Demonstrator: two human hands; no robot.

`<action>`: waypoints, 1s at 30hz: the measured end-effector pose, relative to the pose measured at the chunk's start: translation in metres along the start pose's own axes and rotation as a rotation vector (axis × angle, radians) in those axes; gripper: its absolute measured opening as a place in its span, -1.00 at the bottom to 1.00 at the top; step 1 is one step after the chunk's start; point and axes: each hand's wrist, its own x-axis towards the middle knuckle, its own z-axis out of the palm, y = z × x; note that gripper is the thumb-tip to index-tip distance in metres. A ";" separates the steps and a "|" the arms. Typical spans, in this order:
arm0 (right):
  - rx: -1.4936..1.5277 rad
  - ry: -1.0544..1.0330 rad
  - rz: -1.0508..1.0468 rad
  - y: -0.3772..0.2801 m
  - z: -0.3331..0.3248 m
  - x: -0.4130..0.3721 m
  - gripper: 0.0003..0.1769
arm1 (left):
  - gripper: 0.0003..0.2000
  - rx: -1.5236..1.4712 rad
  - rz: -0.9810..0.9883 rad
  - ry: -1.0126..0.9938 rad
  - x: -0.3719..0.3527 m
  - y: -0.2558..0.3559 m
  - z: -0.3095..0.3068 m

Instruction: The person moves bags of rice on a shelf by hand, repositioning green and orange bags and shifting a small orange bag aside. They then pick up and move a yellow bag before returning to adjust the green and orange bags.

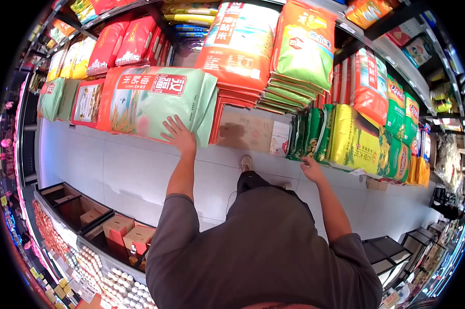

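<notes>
My left hand [179,135] lies flat with fingers spread on a large rice bag [155,103], pale green and orange with a red label. That bag rests on its broad side at the front of the display, on top of other bags. My right hand [311,169] is at the lower front edge of a row of green packets [312,135] standing upright. Its fingers are curled together by the packets' bottom edge; whether they grip one is hard to see. Just right of it sits a yellow rice bag [358,141].
Behind are stacks of orange rice bags [237,51] and green-orange rice bags [304,49]. A cardboard box [245,131] sits low between the bags. Trays of eggs [124,286] and dark bins [83,211] stand behind me on the left. Grey tiles cover the floor [124,159].
</notes>
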 end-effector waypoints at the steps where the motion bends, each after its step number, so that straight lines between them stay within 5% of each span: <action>1: 0.017 -0.011 -0.022 -0.012 -0.004 -0.001 -0.62 | 0.03 0.001 0.010 0.000 -0.001 0.003 0.004; 4: 0.102 -0.038 0.002 -0.001 -0.009 -0.009 -0.65 | -0.06 0.010 -0.010 0.070 -0.016 0.011 0.015; 10: 0.175 -0.111 0.210 0.114 -0.003 -0.063 -0.65 | -0.37 0.083 0.146 -0.222 -0.079 0.024 0.001; 11: 0.166 -0.135 0.295 0.136 0.000 -0.079 -0.64 | -0.42 0.099 0.191 -0.288 -0.093 0.021 0.014; 13: 0.261 -0.136 0.442 0.185 0.012 -0.112 -0.63 | -0.42 -0.376 0.088 -0.683 -0.122 0.002 0.093; 14: 0.341 -0.161 0.571 0.203 0.016 -0.132 -0.62 | -0.43 -0.316 0.199 -0.545 -0.148 -0.004 0.147; 16: 0.449 -0.134 0.664 0.229 0.020 -0.172 -0.62 | -0.43 -0.320 -0.053 -0.591 -0.201 0.039 0.118; 20: 0.671 -0.088 0.784 0.270 0.020 -0.237 -0.59 | -0.49 -0.386 -0.005 -0.729 -0.285 0.108 0.138; 28: 0.798 0.005 0.868 0.375 0.040 -0.310 -0.67 | -0.62 -0.573 0.606 -0.663 -0.342 0.270 0.096; 30: 0.795 -0.009 0.820 0.396 0.047 -0.316 -0.70 | -0.63 -0.566 0.636 -0.672 -0.348 0.303 0.075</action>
